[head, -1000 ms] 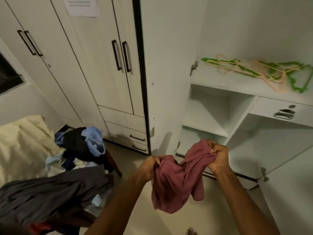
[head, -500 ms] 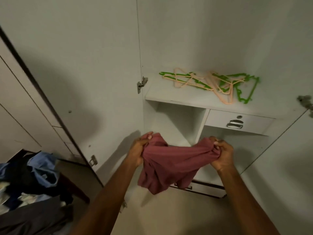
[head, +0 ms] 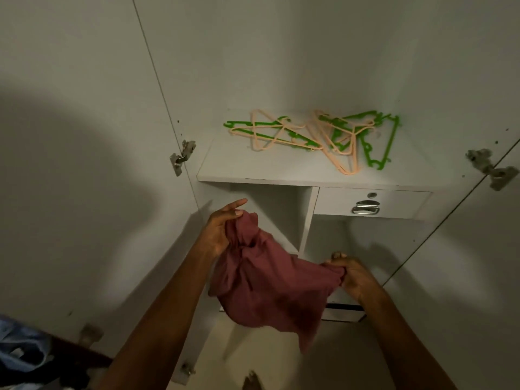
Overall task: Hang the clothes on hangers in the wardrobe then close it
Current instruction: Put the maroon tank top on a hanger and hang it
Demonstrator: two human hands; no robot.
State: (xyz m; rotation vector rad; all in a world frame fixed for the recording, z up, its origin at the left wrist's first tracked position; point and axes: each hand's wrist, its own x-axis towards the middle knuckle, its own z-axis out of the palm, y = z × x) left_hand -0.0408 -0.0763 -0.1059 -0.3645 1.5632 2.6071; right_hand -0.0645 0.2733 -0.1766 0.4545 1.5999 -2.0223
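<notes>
A maroon garment (head: 267, 288) hangs crumpled between my hands in front of the open wardrobe. My left hand (head: 222, 229) grips its upper left part, thumb on the cloth and forefinger pointing out. My right hand (head: 351, 274) holds the right edge in a fist, lower than the left. Several green and peach plastic hangers (head: 312, 136) lie in a tangled heap on the wardrobe shelf (head: 253, 173) above my hands. No hanging rail shows in this view.
The wardrobe's left door (head: 84, 164) and right door (head: 478, 249) stand open, hinges showing. A small drawer (head: 368, 204) with a metal handle sits under the shelf. A pile of other clothes (head: 22, 350) lies at the bottom left.
The view has swung right and closer to the wardrobe. My left hand has risen and my right hand has dropped, tilting the garment; the clothes pile slid almost out of view.
</notes>
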